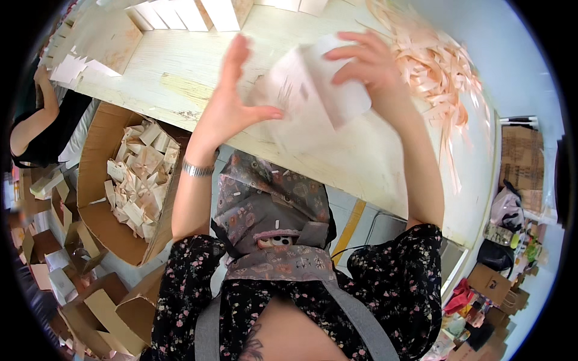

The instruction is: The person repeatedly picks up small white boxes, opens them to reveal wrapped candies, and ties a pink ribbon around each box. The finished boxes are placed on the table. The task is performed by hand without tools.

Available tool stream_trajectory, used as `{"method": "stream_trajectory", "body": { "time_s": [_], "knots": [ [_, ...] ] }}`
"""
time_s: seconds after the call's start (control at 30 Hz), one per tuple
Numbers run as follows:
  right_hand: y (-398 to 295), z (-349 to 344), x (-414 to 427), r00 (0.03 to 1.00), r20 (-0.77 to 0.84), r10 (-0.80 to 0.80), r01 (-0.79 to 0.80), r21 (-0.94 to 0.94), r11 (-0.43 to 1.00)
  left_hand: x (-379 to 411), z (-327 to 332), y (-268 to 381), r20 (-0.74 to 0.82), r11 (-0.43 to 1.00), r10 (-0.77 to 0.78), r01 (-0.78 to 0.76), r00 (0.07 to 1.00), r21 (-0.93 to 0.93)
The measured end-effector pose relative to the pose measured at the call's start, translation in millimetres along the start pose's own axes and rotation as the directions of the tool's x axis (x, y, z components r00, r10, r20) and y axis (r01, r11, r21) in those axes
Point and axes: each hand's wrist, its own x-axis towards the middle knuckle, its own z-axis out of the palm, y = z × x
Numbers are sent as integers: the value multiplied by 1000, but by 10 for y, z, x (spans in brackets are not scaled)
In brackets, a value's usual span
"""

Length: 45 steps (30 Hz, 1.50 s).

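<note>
A white folded paper box or bag, blurred by motion, is tilted above the table. My right hand grips its right-hand panel, with the fingers curled over the top edge. To the left of it, my left hand is spread, thumb apart from the fingers, and holds nothing. The left thumb points at the box's near face; whether it touches is hard to tell. Pale peach ribbons lie in a loose heap beyond my right forearm.
The white worktable carries rows of white boxes at its far side. A large carton of small beribboned paper pieces stands below left. A person's arm shows at far left. More cartons and bags flank me.
</note>
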Motion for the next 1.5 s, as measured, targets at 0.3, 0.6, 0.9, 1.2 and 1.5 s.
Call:
{"method": "stream_trajectory", "body": {
  "time_s": [0.3,0.6,0.9,1.2,1.5],
  "knots": [
    [-646,591,-767,820,-24,572,-121,969,214,-354,198,-93,63,863,-167,177,984,-473],
    [-865,722,-595,752,-201,628,-220,821,527,-514,387,-261,-310,909,-40,-95,950,-407],
    [-947,816,-497,518,-127,846,-196,945,262,-401,399,-53,-280,894,-273,135,920,-427],
    [-888,718,-525,577,91,812,-463,855,234,-189,307,198,6,788,-374,321,927,-525],
    [-813,716,-565,729,165,665,-369,912,178,-337,151,-135,83,942,-135,154,987,-297]
  ]
}}
